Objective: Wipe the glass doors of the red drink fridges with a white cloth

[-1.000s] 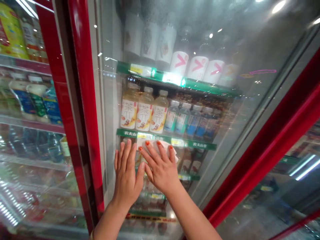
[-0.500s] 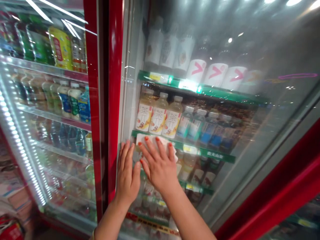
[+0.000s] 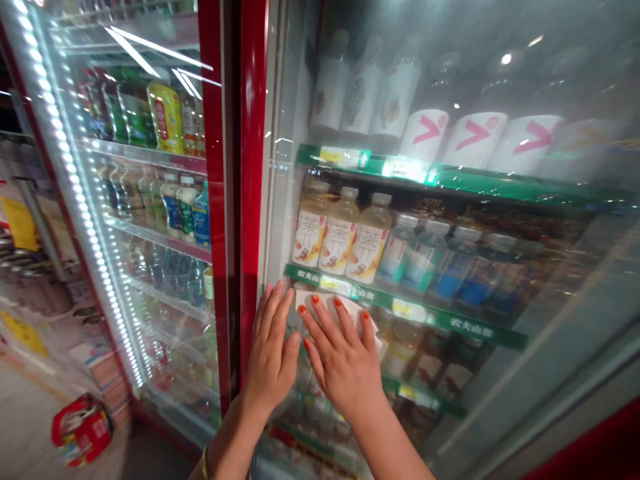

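Observation:
My right hand (image 3: 347, 370) lies flat on the glass door (image 3: 560, 267) of a red-framed drinks fridge, its fingers spread. Beneath its fingers a white cloth or paper wipe (image 3: 379, 329) is pressed to the glass, mostly covered by the hand. To its left, my left hand (image 3: 270, 360) is stretched out against the door's left side, close to the red frame (image 3: 253, 187), with nothing seen in it. Behind the glass, just above both hands, stand tea bottles (image 3: 340, 233) with white and yellow labels.
Green shelf strips (image 3: 475, 327) and rows of bottles fill the fridge. Another glass-fronted fridge (image 3: 160, 267) with lit shelves stands on the left. A red package (image 3: 83, 430) lies on the floor at lower left, near stacked boxes (image 3: 107, 363).
The view has swung left, bringing the floor and red package into sight. Both hands and the wipe sit slightly lower on the glass, uncovering more of the green strip.

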{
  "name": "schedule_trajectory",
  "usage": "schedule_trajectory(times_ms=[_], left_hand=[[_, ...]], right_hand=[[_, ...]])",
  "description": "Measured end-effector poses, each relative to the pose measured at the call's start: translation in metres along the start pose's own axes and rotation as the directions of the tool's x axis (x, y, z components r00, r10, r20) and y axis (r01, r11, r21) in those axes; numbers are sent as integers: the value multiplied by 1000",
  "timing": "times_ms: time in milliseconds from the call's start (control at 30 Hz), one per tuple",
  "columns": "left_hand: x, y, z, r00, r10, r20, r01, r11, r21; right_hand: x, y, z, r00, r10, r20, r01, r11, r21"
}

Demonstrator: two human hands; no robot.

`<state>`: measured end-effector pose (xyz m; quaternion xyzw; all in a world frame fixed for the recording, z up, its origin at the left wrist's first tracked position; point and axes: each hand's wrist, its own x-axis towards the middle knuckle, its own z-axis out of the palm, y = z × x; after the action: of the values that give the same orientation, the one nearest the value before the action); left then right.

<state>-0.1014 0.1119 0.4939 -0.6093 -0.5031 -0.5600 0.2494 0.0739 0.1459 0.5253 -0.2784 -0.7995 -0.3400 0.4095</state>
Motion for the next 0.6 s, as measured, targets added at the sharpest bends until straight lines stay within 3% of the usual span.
schedule_trajectory(times_ms=[67, 133, 233, 300, 367, 467, 533, 600], left_hand=[[1, -4, -1, 999, 33, 38, -34, 999, 20], [6, -9, -3, 995, 74, 61, -77, 996, 36], [20, -17, -3, 991, 129, 19, -130, 990, 50], [27, -21, -3, 989, 146, -17, -145, 989, 33], [30, -24, -1, 987, 157, -33, -157, 988, -5], [32, -25, 0, 982, 190, -11, -190, 981, -41], [34, -25, -1, 973, 228, 37, -226, 973, -55], [38, -25, -2, 964, 253, 76, -247, 965, -85]], right_hand=[[-24, 3, 1, 998, 64, 6, -64, 998, -30], [-31, 15, -5, 979, 202, -36, -205, 974, -100], [3, 25, -13, 929, 342, -139, -362, 918, -162], [34, 18, -9, 941, 302, -152, -327, 927, -182], [49, 3, -1, 983, 164, -79, -178, 962, -207], [23, -12, 9, 999, -19, 32, 25, 977, -210], [-8, -6, 6, 1000, 3, 26, 3, 973, -230], [-25, 10, -4, 991, 135, -27, -137, 956, -260]])
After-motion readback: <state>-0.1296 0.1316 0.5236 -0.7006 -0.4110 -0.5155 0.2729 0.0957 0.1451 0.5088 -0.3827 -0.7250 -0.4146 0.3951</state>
